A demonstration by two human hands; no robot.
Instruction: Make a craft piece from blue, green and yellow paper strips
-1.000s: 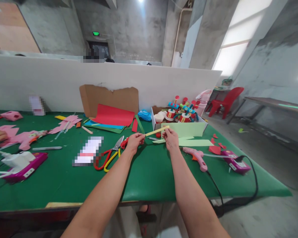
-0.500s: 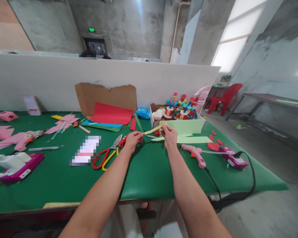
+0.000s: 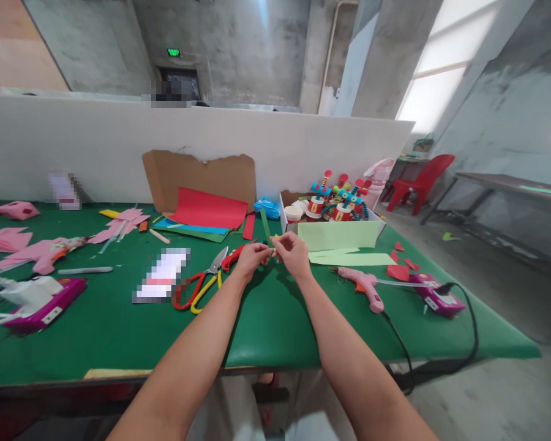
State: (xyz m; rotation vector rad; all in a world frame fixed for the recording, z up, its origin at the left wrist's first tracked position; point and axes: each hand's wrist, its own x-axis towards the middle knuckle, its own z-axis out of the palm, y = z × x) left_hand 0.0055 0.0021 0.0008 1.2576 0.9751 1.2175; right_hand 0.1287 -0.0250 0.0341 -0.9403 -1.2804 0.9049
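My left hand (image 3: 256,256) and my right hand (image 3: 292,252) meet over the middle of the table, fingertips almost touching. Both are pinched closed on a narrow yellow paper strip (image 3: 276,237), most of which the fingers hide. Just behind them is a green paper strip (image 3: 264,223). Left of my left hand lie scissors (image 3: 207,278) with red and yellow handles, blades partly spread. A pink glue gun (image 3: 360,285) rests to the right of my right hand, with pale green paper strips (image 3: 349,258) behind it.
A white box (image 3: 286,222) at the back holds paper cups and colourful robot-like figures (image 3: 344,205). Red, blue and green paper sheets (image 3: 209,211) lean by a cardboard piece (image 3: 197,174). Purple power strips (image 3: 438,299) sit at both sides, the right one with a black cable. Pink paper scraps (image 3: 21,245) lie left.
My right hand has moved left and slightly down to my left hand. The yellow strip, stretched between the hands before, is now mostly hidden in the fingers. The view has shifted slightly.
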